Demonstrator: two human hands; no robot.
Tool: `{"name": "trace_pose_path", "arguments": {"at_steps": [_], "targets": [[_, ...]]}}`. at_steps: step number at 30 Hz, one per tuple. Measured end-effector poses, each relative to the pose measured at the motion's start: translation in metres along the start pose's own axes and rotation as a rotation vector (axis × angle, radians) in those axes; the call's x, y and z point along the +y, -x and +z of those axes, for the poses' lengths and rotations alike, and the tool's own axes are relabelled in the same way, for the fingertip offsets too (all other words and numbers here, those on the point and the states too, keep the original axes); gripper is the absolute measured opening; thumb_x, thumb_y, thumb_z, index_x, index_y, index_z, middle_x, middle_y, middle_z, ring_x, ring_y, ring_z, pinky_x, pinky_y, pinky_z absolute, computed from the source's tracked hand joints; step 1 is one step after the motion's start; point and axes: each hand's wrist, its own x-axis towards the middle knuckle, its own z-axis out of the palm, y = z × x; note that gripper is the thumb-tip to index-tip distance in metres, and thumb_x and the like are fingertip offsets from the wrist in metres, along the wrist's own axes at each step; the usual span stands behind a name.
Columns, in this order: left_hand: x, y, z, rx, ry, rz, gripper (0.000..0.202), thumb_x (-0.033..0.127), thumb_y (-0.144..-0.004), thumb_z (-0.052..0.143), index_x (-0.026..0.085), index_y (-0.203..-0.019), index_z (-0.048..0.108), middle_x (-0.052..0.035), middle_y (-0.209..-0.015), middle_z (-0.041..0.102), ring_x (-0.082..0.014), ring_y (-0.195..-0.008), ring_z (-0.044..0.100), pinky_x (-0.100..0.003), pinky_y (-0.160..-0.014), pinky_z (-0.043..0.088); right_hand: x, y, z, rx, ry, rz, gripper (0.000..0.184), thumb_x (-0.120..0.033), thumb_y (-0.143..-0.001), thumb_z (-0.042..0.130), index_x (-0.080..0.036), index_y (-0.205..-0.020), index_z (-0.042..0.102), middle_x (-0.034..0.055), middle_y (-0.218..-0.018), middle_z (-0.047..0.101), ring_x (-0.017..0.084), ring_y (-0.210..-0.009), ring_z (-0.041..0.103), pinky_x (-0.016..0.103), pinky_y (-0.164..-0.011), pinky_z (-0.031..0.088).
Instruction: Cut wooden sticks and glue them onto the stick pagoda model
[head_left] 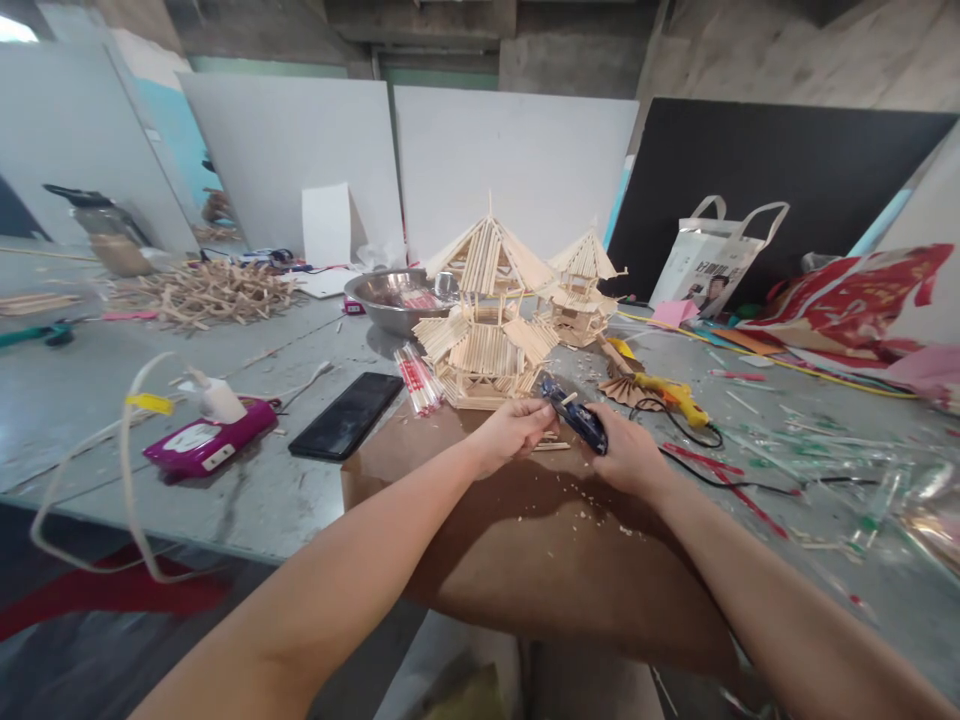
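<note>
My right hand [628, 450] is closed around a dark blue cutter tool [574, 412] whose jaws point left. My left hand [514, 430] is pinched on a short wooden stick [568, 399] held at the tool's jaws. Both hands hover over a brown board [540, 540] dotted with wood chips, with loose sticks [553, 443] lying under them. Just beyond stands a pagoda model made of wooden sticks [487, 320], and a smaller stick pagoda [581, 290] stands behind it to the right.
A black phone [346, 415], a pink power strip [206, 440] with white cable, a packet of chopsticks [418, 380], a metal bowl [390, 295] and a stick pile [214, 290] lie left. A yellow glue gun [671, 395], bags and plastic scraps lie right.
</note>
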Motion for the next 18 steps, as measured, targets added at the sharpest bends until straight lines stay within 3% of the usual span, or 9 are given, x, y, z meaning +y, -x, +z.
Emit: {"name": "trace_pose_path", "arguments": {"at_steps": [5, 10, 13, 18], "targets": [[0.0009, 0.0020, -0.0089, -0.201, 0.226, -0.206, 0.028, 0.042, -0.073, 0.049, 0.015, -0.064, 0.048, 0.0096, -0.032, 0.023, -0.0026, -0.028, 0.011, -0.015, -0.032, 0.009, 0.0031, 0.0011, 0.0015, 0.004, -0.011, -0.058, 0.044, -0.018, -0.062, 0.049, -0.019, -0.106, 0.045, 0.0066, -0.101, 0.058, 0.022, -0.089, 0.056, 0.030, -0.072, 0.040], [0.0000, 0.0021, -0.0100, -0.258, 0.282, -0.299, 0.029, 0.040, -0.075, 0.045, 0.015, -0.060, 0.047, 0.0096, -0.033, 0.020, -0.0027, -0.029, 0.010, -0.015, -0.032, 0.011, 0.0035, 0.0018, 0.0020, 0.011, -0.015, -0.086, 0.044, -0.018, -0.063, 0.049, -0.020, -0.107, 0.044, 0.0061, -0.101, 0.059, 0.021, -0.088, 0.056, 0.029, -0.072, 0.040], [-0.0032, 0.0000, -0.0063, -0.149, 0.211, -0.207, 0.030, 0.042, -0.074, 0.047, 0.015, -0.062, 0.048, 0.0098, -0.034, 0.021, -0.0026, -0.030, 0.010, -0.016, -0.034, 0.009, 0.0026, 0.0006, 0.0008, 0.005, 0.003, -0.049, 0.042, -0.020, -0.065, 0.049, -0.020, -0.106, 0.044, 0.0057, -0.100, 0.059, 0.022, -0.088, 0.056, 0.029, -0.071, 0.040], [-0.0047, -0.0051, -0.0018, 0.235, -0.098, 0.071, 0.029, 0.043, -0.069, 0.053, 0.014, -0.069, 0.053, 0.0090, -0.040, 0.026, -0.0034, -0.037, 0.020, -0.018, -0.038, 0.014, 0.0082, -0.0041, -0.0008, 0.025, 0.063, 0.070, 0.039, -0.026, -0.069, 0.047, -0.018, -0.107, 0.043, 0.0087, -0.098, 0.059, 0.023, -0.086, 0.056, 0.031, -0.069, 0.040]]}}
